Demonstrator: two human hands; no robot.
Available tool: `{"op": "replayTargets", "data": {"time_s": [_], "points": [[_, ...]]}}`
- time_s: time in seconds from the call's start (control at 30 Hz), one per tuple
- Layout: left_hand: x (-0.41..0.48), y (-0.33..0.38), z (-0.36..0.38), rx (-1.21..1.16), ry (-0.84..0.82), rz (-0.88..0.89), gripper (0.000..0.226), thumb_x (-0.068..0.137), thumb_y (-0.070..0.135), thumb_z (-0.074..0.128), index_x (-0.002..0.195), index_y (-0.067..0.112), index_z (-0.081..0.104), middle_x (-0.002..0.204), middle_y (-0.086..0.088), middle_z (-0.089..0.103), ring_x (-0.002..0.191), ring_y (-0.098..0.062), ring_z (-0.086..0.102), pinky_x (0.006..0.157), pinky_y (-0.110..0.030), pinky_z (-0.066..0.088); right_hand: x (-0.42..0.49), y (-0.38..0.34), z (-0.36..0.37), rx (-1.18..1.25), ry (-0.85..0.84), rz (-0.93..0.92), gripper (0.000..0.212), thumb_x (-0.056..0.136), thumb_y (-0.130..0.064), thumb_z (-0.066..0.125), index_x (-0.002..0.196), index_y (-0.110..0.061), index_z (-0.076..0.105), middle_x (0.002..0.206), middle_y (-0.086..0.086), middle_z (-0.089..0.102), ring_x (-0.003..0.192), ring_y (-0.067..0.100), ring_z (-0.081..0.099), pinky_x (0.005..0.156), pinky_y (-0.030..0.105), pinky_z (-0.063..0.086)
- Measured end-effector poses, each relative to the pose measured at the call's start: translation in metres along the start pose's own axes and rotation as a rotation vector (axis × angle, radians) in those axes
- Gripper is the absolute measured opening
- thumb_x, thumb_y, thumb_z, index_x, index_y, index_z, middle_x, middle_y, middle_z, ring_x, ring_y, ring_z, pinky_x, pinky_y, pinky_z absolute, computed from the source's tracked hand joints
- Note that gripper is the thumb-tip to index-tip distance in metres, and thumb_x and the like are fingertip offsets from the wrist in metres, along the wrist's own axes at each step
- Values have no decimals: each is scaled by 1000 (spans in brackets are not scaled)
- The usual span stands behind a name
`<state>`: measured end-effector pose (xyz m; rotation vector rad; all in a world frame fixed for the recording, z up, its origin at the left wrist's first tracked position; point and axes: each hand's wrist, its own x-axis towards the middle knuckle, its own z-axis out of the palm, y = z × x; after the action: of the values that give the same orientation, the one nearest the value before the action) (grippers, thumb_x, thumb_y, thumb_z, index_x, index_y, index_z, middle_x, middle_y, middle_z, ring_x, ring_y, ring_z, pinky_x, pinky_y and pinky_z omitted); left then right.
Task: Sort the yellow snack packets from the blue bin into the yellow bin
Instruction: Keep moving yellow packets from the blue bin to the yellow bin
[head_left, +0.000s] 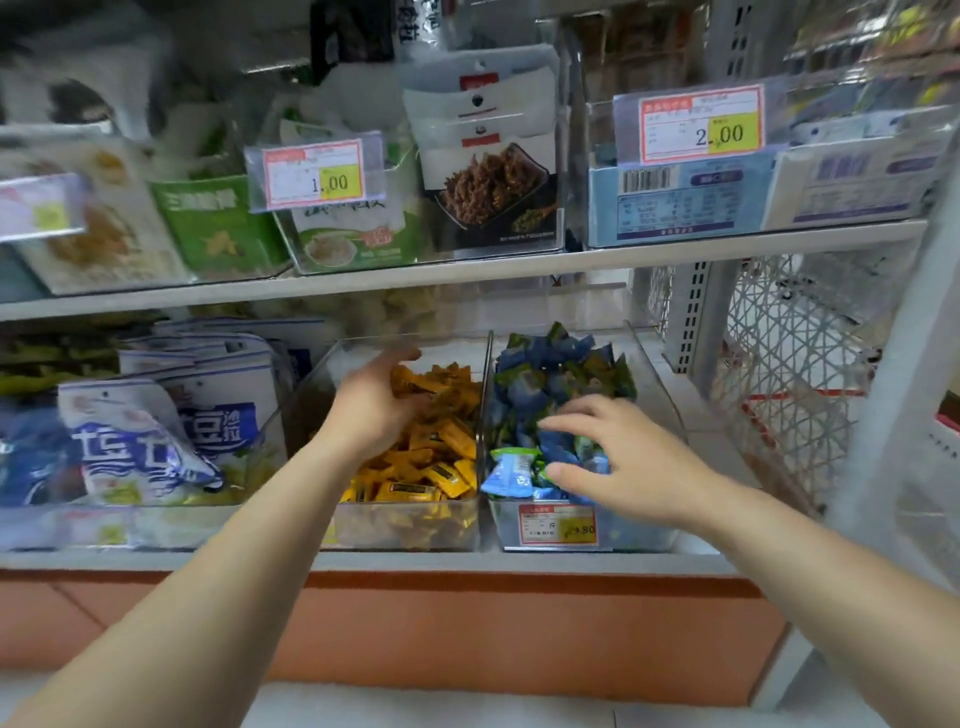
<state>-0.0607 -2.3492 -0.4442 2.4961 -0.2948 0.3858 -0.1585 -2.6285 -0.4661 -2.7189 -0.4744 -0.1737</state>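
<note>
Right hand (623, 460) is spread on blue packets (550, 384) in the blue bin (644, 535); left hand (376, 397) is curled over yellow packets (441, 467), grip unclear. Glossy orange-yellow, judged light and slippery, they are best pinched by an end; all seen lie in the yellow bin (306, 400), left of the blue bin.

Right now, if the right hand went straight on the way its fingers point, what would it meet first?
Probably the blue packets just ahead of the right hand; whether its fingertips already touch them is unclear.
</note>
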Motion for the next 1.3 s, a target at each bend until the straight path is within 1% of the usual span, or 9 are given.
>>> {"op": "replayTargets", "data": {"time_s": [0.1, 0.2, 0.4, 0.47, 0.63, 0.87, 1.0, 1.1, 1.3], "points": [[-8, -1, -5, 187, -122, -14, 75, 85, 36, 75, 150, 21, 39, 146, -8, 51, 129, -28, 51, 100, -33, 42, -6, 0, 11, -194, -77, -33, 60, 90, -71, 35, 143, -44, 42, 153, -9, 33, 137, 16, 33, 108, 40, 35], [-40, 25, 4, 129, -29, 94, 50, 90, 38, 67, 136, 24, 56, 133, 2, 62, 121, -17, 57, 99, -30, 44, -4, 6, 10, -326, 38, -35, 45, 95, -63, 36, 132, -44, 53, 143, -10, 43, 126, 15, 43, 97, 37, 39], [-99, 64, 51, 367, -125, 599, 49, 93, 56, 45, 133, 32, 58, 140, 11, 56, 131, -10, 47, 115, -38, 30, 6, 29, 1, -519, 130, 37, 41, 92, -65, 41, 119, -42, 61, 120, -15, 60, 113, 17, 52, 97, 39, 36], [-100, 65, 61, 438, -178, 594, 54, 95, 58, 42, 140, 29, 52, 147, 7, 50, 137, -14, 43, 119, -39, 24, 10, 36, -5, -534, 142, 52, 40, 90, -65, 46, 118, -41, 62, 116, -14, 65, 111, 18, 55, 96, 38, 36], [-97, 69, 75, 476, -162, 569, 55, 97, 53, 41, 139, 20, 54, 145, -3, 54, 136, -22, 46, 111, -36, 38, 20, 47, -17, -484, 113, 55, 38, 93, -57, 51, 121, -35, 64, 96, 2, 72, 90, 25, 64, 80, 36, 52], [-78, 82, 98, 502, -341, 535, 74, 95, 68, 26, 157, 29, 19, 166, 1, 15, 152, -25, 12, 122, -53, 10, 42, 52, -17, -352, -22, 88, 38, 91, -35, 61, 129, -42, 59, 133, -8, 59, 114, 22, 57, 92, 36, 49], [-74, 82, 104, 541, -287, 508, 73, 88, 71, 22, 146, 30, 42, 156, 2, 38, 143, -24, 30, 119, -53, 16, 51, 54, -23, -435, -194, 112, 47, 90, -40, 54, 137, -45, 49, 137, -10, 59, 117, 21, 58, 88, 27, 43], [-74, 81, 105, 536, -215, 488, 79, 83, 74, 18, 137, 28, 52, 142, 3, 53, 133, -22, 42, 117, -48, 22, 55, 50, -27, -436, -287, 112, 48, 79, -41, 51, 127, -40, 56, 120, -6, 64, 101, 19, 58, 81, 29, 41], [-79, 76, 108, 500, -198, 527, 76, 87, 72, 15, 136, 28, 53, 142, 4, 53, 133, -22, 40, 117, -47, 21, 56, 47, -31, -435, -397, 187, 34, 75, -45, 53, 109, -39, 61, 94, -9, 65, 86, 17, 58, 77, 28, 47]]}}
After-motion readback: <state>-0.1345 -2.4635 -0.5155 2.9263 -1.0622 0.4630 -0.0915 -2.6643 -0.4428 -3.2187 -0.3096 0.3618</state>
